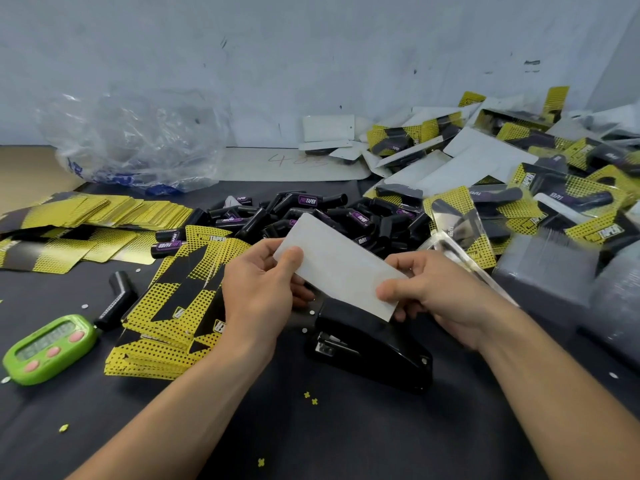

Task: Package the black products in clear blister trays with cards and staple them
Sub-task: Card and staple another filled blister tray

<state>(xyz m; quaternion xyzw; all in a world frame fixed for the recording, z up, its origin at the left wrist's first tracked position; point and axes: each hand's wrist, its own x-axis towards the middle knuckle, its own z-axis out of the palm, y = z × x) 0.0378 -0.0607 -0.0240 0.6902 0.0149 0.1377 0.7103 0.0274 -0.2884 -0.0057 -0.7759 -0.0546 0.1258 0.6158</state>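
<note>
I hold one card (337,263) between my two hands, its white back turned toward me and tilted, so I cannot tell whether a tray sits behind it. My left hand (258,292) pinches the upper left corner with the thumb on top, and my right hand (437,295) pinches the lower right corner the same way. The lower edge of the card hangs just above the one black stapler (375,349), which lies on the dark table (346,445). Beside my left wrist sits a fanned stack of yellow-and-black cards (169,306), with a second spread of cards (86,216) farther left. Beyond the card lies a heap of black products (311,216), too many to count, and one single product (117,301) lies apart near the one green timer (48,348). To the right finished packs (519,174) are piled, again beyond counting. One crumpled plastic bag (138,143) stands at the back left. Four small yellow scraps (314,401) dot the table near me.
</note>
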